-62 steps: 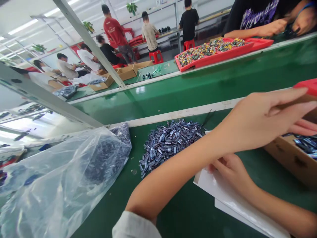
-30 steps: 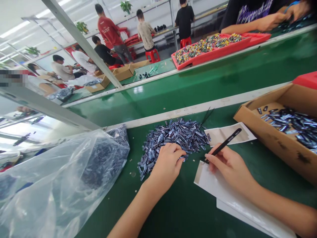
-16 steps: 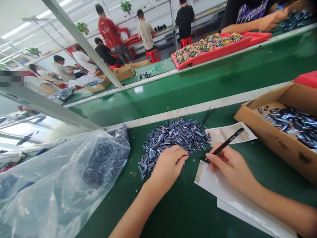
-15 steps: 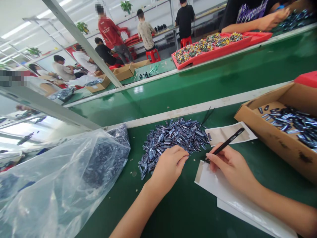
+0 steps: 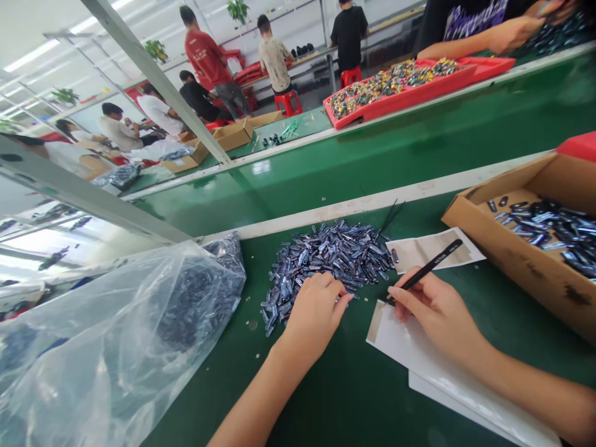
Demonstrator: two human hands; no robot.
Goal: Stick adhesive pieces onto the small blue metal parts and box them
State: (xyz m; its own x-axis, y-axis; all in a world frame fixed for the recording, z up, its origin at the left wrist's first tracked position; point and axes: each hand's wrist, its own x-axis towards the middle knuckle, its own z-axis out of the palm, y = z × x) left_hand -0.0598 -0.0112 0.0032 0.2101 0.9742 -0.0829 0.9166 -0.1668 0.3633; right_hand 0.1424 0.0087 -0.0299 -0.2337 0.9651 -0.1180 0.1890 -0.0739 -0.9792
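My left hand (image 5: 314,316) rests with curled fingers on the near edge of a heap of small blue-silver cylindrical parts (image 5: 326,264), lying loose on the green belt (image 5: 298,397). Whether those fingers pinch a part is hidden. My right hand (image 5: 433,313) grips black tweezers (image 5: 431,267) above a white paper sheet (image 5: 400,329), with the tweezers' upper end over a tan-and-white card (image 5: 431,251). A small part lies at the card's left end. To the right stands an open cardboard box (image 5: 526,273) holding more such parts.
A clear plastic bag (image 5: 116,335) of dark parts lies left of the heap. A white rail (image 5: 372,202) runs behind the belt. Beyond it, a red tray (image 5: 400,93) holds multicoloured parts, near a co-worker in a black T-shirt (image 5: 465,25). Further people stand and sit at benches.
My left arm no longer reaches across to the box and has returned to the heap. The cardboard box is uncovered, and the right hand holds the tweezers. The view has shifted slightly.
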